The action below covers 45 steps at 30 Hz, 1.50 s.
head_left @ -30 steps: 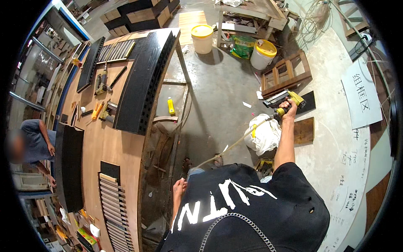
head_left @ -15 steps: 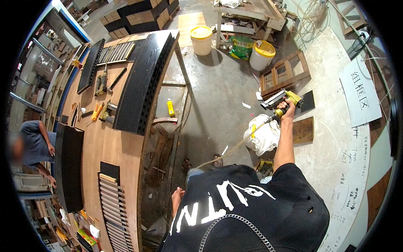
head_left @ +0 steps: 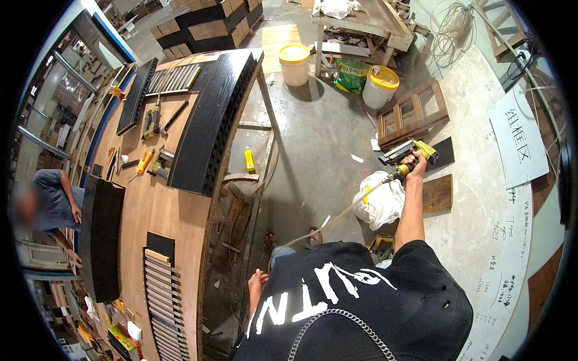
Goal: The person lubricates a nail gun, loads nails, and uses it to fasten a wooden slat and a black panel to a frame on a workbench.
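Observation:
My right hand is closed around the grip of a yellow-and-black nail gun, held out to the right above the floor. A pale air hose runs from the gun's handle back toward my body. Below the gun sits a bundle of white cloth or plastic with a yellow item on it. My left hand hangs low beside my body, to the right of the workbench, its fingers loosely bent and nothing visible in it.
A long wooden workbench on the left carries black panels, nail guns and a slatted piece. A person stands beyond it. Buckets, a wooden frame and a white board lie ahead and right.
The whole scene has shifted slightly right and down in the view. My right hand still grips the nail gun, and my left hand stays low beside me.

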Each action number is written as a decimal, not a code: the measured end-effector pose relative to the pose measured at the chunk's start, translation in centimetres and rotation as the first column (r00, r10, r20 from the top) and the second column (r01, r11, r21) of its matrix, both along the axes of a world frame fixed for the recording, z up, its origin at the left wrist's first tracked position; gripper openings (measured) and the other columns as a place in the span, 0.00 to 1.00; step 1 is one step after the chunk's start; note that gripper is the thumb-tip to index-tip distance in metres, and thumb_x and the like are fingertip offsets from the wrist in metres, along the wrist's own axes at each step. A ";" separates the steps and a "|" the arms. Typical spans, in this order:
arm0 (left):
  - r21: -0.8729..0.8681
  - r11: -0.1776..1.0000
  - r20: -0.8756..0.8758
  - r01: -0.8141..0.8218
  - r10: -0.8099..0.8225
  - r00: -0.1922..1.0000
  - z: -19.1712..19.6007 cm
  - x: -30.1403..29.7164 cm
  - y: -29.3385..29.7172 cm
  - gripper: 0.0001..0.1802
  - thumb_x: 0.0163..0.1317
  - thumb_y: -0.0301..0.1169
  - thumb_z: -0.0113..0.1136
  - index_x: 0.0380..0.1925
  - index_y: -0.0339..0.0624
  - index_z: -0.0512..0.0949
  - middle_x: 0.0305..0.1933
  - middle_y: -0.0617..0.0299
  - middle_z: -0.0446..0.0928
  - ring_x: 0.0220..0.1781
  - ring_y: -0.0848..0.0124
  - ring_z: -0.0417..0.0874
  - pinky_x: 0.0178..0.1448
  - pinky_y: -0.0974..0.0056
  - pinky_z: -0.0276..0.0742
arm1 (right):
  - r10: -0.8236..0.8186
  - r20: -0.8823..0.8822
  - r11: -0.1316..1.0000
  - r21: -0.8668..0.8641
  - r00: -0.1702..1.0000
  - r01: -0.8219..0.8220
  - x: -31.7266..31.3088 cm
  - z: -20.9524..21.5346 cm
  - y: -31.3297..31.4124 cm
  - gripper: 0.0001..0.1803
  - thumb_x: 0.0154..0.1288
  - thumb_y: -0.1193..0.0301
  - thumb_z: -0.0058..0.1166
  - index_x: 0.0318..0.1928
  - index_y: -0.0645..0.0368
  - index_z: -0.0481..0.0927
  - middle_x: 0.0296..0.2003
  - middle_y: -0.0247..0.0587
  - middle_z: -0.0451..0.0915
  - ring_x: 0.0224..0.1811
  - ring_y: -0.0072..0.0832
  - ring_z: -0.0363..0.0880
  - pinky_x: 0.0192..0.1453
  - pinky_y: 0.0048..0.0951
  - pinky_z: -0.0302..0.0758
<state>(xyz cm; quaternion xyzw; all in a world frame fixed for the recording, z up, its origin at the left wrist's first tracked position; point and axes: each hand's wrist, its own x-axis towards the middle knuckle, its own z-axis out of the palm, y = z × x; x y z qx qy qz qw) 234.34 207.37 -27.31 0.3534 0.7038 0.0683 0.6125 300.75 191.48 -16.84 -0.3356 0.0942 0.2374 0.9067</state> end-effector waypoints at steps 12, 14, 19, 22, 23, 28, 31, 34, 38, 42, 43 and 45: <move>0.040 0.999 0.244 0.037 -0.045 0.969 -11.1 -5.0 0.5 0.29 0.67 0.51 0.55 0.49 0.31 0.77 0.39 0.54 0.82 0.34 0.68 0.81 0.42 0.66 0.76 | -0.035 0.022 0.999 -0.031 0.999 0.035 -0.8 -0.6 -1.3 0.09 0.54 0.72 0.55 0.36 0.58 0.75 0.16 0.25 0.62 0.16 0.19 0.60 0.22 0.26 0.64; 0.037 0.998 0.246 0.057 -0.065 0.967 -10.3 -4.6 0.7 0.30 0.67 0.51 0.55 0.49 0.31 0.77 0.39 0.53 0.82 0.34 0.68 0.81 0.42 0.65 0.76 | -0.070 0.005 0.997 -0.039 0.998 0.070 -1.1 -0.7 -1.8 0.09 0.53 0.72 0.55 0.36 0.58 0.75 0.16 0.25 0.62 0.16 0.19 0.60 0.22 0.26 0.64; 0.051 0.993 0.238 0.109 -0.118 0.964 -9.0 -4.1 2.7 0.30 0.67 0.52 0.55 0.49 0.31 0.77 0.39 0.53 0.82 0.35 0.68 0.81 0.42 0.65 0.76 | -0.242 -0.043 0.970 -0.024 0.969 0.241 -3.3 1.1 -3.1 0.10 0.54 0.74 0.52 0.38 0.56 0.73 0.17 0.29 0.66 0.15 0.21 0.63 0.22 0.28 0.68; 0.060 0.990 0.233 0.126 -0.137 0.963 -8.7 -4.0 3.6 0.30 0.67 0.52 0.55 0.49 0.30 0.77 0.39 0.53 0.82 0.35 0.68 0.81 0.43 0.65 0.76 | -0.444 0.006 0.896 0.010 0.896 0.444 -3.7 1.1 -4.3 0.11 0.54 0.76 0.50 0.40 0.55 0.72 0.17 0.30 0.67 0.15 0.21 0.64 0.22 0.28 0.68; 0.063 0.990 0.232 0.127 -0.138 0.963 -8.6 -4.0 3.9 0.30 0.67 0.52 0.55 0.49 0.30 0.77 0.39 0.53 0.82 0.36 0.68 0.81 0.43 0.65 0.76 | -0.509 0.021 0.861 0.018 0.861 0.508 -3.9 1.1 -4.8 0.11 0.54 0.76 0.50 0.40 0.54 0.73 0.17 0.29 0.67 0.15 0.21 0.64 0.22 0.28 0.67; 0.064 0.987 0.225 0.146 -0.156 0.962 -8.3 -4.5 4.4 0.31 0.67 0.52 0.55 0.49 0.30 0.76 0.39 0.52 0.82 0.36 0.68 0.81 0.43 0.65 0.76 | -0.664 0.051 0.748 0.011 0.746 0.664 -4.6 2.4 -7.6 0.10 0.52 0.75 0.51 0.38 0.52 0.73 0.17 0.29 0.66 0.15 0.21 0.63 0.23 0.29 0.67; 0.061 0.985 0.225 0.161 -0.171 0.959 -8.5 -4.2 4.4 0.31 0.67 0.52 0.55 0.49 0.30 0.76 0.39 0.52 0.82 0.37 0.67 0.82 0.44 0.65 0.76 | -0.696 0.069 0.717 0.024 0.715 0.696 -4.5 2.8 -9.1 0.09 0.52 0.75 0.51 0.36 0.54 0.72 0.17 0.28 0.66 0.15 0.22 0.64 0.23 0.29 0.69; 0.060 0.982 0.225 0.178 -0.187 0.956 -8.5 -3.9 4.3 0.31 0.67 0.53 0.55 0.49 0.30 0.76 0.40 0.52 0.82 0.37 0.67 0.82 0.44 0.64 0.76 | -0.703 0.083 0.710 0.030 0.706 0.703 -4.8 3.1 -10.0 0.08 0.51 0.74 0.51 0.34 0.55 0.71 0.17 0.28 0.65 0.15 0.22 0.64 0.23 0.29 0.70; 0.063 0.981 0.228 0.184 -0.194 0.954 -8.3 -3.5 4.0 0.32 0.67 0.53 0.55 0.49 0.29 0.76 0.40 0.52 0.82 0.38 0.67 0.82 0.45 0.64 0.76 | -0.710 0.120 0.701 0.030 0.694 0.712 -4.3 2.2 -11.0 0.08 0.52 0.74 0.51 0.34 0.55 0.70 0.17 0.28 0.65 0.15 0.21 0.63 0.22 0.28 0.69; 0.060 0.979 0.228 0.194 -0.202 0.952 -8.3 -3.2 3.7 0.32 0.67 0.53 0.55 0.50 0.29 0.76 0.40 0.51 0.82 0.38 0.67 0.82 0.45 0.64 0.76 | -0.716 0.124 0.694 0.024 0.687 0.720 -4.0 1.4 -12.2 0.10 0.52 0.74 0.49 0.38 0.54 0.70 0.17 0.28 0.65 0.15 0.21 0.63 0.22 0.28 0.68; 0.063 0.979 0.228 0.192 -0.201 0.953 -8.3 -3.3 3.7 0.32 0.67 0.53 0.55 0.50 0.29 0.76 0.40 0.51 0.82 0.38 0.67 0.82 0.45 0.64 0.76 | -0.721 0.119 0.689 0.021 0.683 0.724 -4.0 1.4 -12.1 0.11 0.52 0.74 0.49 0.39 0.53 0.71 0.17 0.28 0.65 0.14 0.21 0.63 0.22 0.28 0.68; 0.062 0.979 0.228 0.194 -0.203 0.952 -8.2 -3.5 3.5 0.32 0.67 0.53 0.55 0.50 0.29 0.76 0.40 0.51 0.82 0.39 0.67 0.82 0.45 0.64 0.76 | -0.718 0.122 0.692 0.020 0.685 0.722 -4.0 1.4 -12.2 0.11 0.52 0.73 0.49 0.39 0.54 0.71 0.17 0.28 0.65 0.14 0.21 0.62 0.22 0.28 0.68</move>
